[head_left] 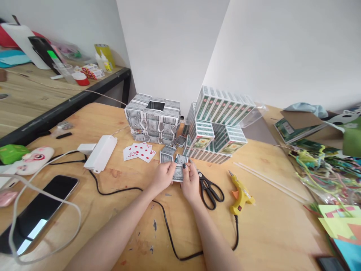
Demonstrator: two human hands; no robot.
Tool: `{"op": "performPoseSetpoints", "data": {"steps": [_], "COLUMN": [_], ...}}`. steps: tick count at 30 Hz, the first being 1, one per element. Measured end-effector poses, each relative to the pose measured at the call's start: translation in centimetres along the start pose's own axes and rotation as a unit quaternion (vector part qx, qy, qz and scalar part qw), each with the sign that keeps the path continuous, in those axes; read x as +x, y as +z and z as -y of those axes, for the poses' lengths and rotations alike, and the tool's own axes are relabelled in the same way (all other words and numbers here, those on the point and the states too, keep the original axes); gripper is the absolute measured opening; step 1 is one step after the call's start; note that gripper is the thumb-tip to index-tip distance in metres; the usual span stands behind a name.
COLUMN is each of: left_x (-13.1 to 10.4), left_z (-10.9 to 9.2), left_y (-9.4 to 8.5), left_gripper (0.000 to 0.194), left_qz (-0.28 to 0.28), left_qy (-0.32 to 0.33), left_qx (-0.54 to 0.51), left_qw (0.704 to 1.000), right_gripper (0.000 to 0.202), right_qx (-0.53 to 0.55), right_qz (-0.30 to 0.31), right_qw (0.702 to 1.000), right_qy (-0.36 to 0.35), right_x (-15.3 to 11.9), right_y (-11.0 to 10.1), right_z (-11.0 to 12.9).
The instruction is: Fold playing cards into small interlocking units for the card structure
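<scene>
Between my left hand [165, 174] and my right hand [190, 181] is a patterned playing-card piece [178, 174], pinched from both sides near the table's middle. More patterned card pieces [167, 153] lie just beyond my fingers. Several red diamond cards [142, 151] lie face up to the left. Behind them stands a block-like structure made of cards [153, 120] with an opening in its top. Stacked green and white card boxes [201, 133] stand to its right. Black-handled scissors [210, 190] lie beside my right hand.
A yellow glue gun [239, 194] lies right of the scissors, its black cord [166, 222] looping beneath my forearms. White sticks [267, 180] lie farther right. On the left are a white power strip [100, 153] and a phone [42, 210]. Colourful craft materials [321, 169] crowd the right edge.
</scene>
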State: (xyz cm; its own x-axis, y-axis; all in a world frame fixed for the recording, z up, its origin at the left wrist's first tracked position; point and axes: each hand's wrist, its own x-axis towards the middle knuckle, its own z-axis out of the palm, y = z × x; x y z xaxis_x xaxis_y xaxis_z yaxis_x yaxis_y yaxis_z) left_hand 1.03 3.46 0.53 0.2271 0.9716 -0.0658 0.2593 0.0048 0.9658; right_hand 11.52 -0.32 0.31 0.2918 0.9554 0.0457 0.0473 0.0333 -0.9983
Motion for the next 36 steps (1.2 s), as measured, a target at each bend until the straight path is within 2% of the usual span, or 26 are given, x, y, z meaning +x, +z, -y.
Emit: {"op": "performPoseSetpoints", "data": {"steps": [2, 5, 7, 11, 13, 15, 17, 20, 23, 26, 28, 30, 33, 36], "left_x": [-0.1, -0.4, -0.6, -0.8, -0.8, -0.6, -0.2, 0.6, 1.2, 1.4, 1.4, 1.3, 1.3, 1.4], "left_z": [0.0, -0.1, -0.2, -0.3, -0.4, -0.3, -0.1, 0.4, 0.9, 1.1, 1.1, 1.0, 0.8, 0.8], "left_y": [-0.1, -0.2, -0.1, 0.4, 0.4, -0.1, -1.0, -2.4, -3.0, -2.8, -2.5, -2.6, -3.3, -4.4], "left_gripper": [0.041, 0.042, 0.044, 0.043, 0.043, 0.045, 0.045, 0.048, 0.05, 0.048, 0.044, 0.04, 0.036, 0.026], "left_qz": [0.007, 0.052, 0.071, 0.07, 0.059, 0.031, -0.029, -0.118, -0.099, -0.083, -0.076, -0.08, -0.162, -0.282], "left_qy": [0.033, 0.06, 0.049, -0.011, -0.004, 0.033, 0.066, 0.069, 0.074, 0.082, 0.075, 0.064, 0.073, 0.119], "left_qx": [0.024, 0.048, 0.044, -0.024, -0.022, 0.027, 0.099, 0.176, 0.273, 0.352, 0.35, 0.312, 0.276, 0.323], "left_qw": [0.999, 0.996, 0.995, 0.997, 0.998, 0.999, 0.992, 0.975, 0.954, 0.929, 0.93, 0.945, 0.945, 0.896], "right_gripper": [0.026, 0.027, 0.027, 0.026, 0.027, 0.03, 0.035, 0.035, 0.033, 0.031, 0.03, 0.03, 0.03, 0.026], "right_qx": [-0.053, -0.107, -0.143, -0.214, -0.208, -0.189, -0.179, -0.202, -0.256, -0.336, -0.379, -0.402, -0.413, -0.422], "right_qz": [-0.042, -0.084, -0.093, -0.107, -0.109, -0.097, -0.08, -0.043, 0.02, 0.059, 0.058, 0.042, 0.016, 0.012], "right_qw": [0.997, 0.99, 0.984, 0.965, 0.966, 0.973, 0.977, 0.974, 0.958, 0.928, 0.909, 0.899, 0.893, 0.888], "right_qy": [-0.025, -0.037, -0.049, -0.106, -0.11, -0.095, -0.08, -0.089, -0.125, -0.152, -0.163, -0.168, -0.175, -0.182], "right_x": [0.1, 0.1, -0.1, -0.6, -0.7, -0.7, -0.7, -0.7, -0.7, -0.6, -0.3, 0.0, 0.1, 0.1], "right_y": [-0.2, -0.5, -0.6, -0.7, -0.6, -0.6, -0.7, -0.7, -0.5, -0.4, -0.3, -0.4, -0.7, -0.7], "right_z": [-0.4, -0.7, -0.9, -1.0, -0.9, -0.6, -0.3, -0.1, -0.2, -0.5, -0.8, -1.1, -1.4, -1.6]}}
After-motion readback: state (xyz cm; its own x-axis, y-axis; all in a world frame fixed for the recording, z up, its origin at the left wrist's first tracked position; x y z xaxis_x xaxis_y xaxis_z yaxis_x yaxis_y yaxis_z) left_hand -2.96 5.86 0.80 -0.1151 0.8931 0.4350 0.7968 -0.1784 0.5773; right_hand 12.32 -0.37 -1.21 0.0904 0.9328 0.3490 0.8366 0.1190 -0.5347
